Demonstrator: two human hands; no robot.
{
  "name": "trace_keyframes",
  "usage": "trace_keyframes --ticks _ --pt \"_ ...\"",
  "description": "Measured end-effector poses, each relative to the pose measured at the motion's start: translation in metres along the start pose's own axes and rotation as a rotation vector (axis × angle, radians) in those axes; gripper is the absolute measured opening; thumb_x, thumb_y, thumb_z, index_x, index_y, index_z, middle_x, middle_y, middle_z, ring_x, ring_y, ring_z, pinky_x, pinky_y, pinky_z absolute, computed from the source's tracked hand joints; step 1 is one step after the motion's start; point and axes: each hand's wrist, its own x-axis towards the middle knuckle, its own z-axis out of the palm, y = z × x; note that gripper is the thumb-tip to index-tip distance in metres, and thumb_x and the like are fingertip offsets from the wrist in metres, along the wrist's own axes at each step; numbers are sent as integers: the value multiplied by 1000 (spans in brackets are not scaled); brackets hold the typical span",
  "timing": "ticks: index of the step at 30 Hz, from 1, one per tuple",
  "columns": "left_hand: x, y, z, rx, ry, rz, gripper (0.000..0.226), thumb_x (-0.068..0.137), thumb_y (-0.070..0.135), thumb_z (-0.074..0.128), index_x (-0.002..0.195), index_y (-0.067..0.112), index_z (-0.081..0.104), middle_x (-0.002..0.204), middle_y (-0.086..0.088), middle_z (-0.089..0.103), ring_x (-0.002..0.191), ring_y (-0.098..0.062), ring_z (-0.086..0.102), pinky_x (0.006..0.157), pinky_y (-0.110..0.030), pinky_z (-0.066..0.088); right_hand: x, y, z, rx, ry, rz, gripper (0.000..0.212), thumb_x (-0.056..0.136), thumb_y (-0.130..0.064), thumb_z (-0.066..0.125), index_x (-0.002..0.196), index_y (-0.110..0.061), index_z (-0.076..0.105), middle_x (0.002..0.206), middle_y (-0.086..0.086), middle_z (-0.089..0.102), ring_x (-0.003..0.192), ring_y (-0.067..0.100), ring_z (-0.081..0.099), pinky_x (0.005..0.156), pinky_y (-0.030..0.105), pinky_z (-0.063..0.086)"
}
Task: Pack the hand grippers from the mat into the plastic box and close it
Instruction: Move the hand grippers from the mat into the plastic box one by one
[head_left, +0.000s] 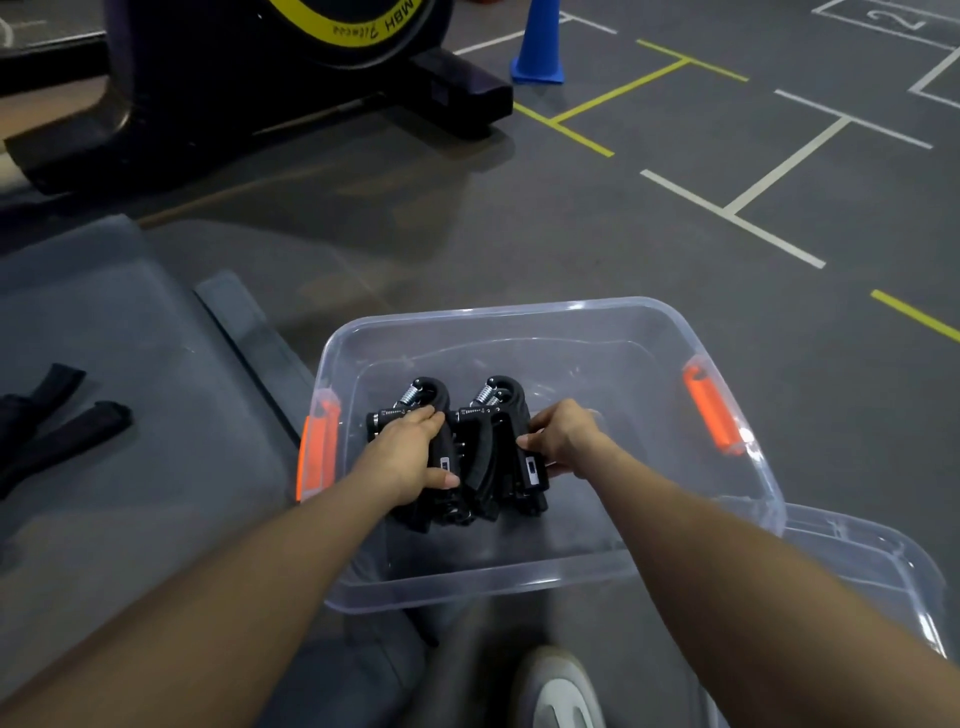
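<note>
Both hands inside clear plastic box (550, 322), near its left wall. Left hand (402, 457) curled round left stack of hand grippers (415, 415); right hand (563, 434) curled round right stack (501, 415). Long axes run near-to-far, spring ends toward far wall. Handle labels unreadable. Lid (878, 566) under box's near-right corner. Exercise machine (260, 78) reads "MBH Fitness", upside down.

Dark gym floor (649, 270) with painted lines, bearing clear plastic box (597, 332), its lid (878, 561), grey mat (119, 322), blue cone (539, 47), exercise machine (234, 67).
</note>
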Motion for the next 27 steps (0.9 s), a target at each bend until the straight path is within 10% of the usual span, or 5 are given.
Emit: trace_keyframes --ticks 10,17,27 --pt "0 4 -6 13 -57 -13 84 83 34 66 149 13 18 159 -1 9 147 -21 13 120 -35 17 -9 -8 -2 -306 56 -109 37 85 -13 67 121 -11 62 103 12 67 100 28 64 93 30 50" --pt "-40 -11 -61 -123 318 -73 45 89 26 58 132 18 49 137 -4 48 128 -25 46 108 -38 36 -44 -82 22 -299 181 -378 46 85 -16 66 129 -10 54 127 13 60 115 28 58 95 31 45" --pt "-171 -133 -115 -162 513 -366 43 88 22 58 129 18 50 135 -8 45 125 -27 48 105 -38 40 -140 -181 158 -455 11 -714 45 83 -18 69 125 -6 59 122 13 65 117 26 59 98 28 43"
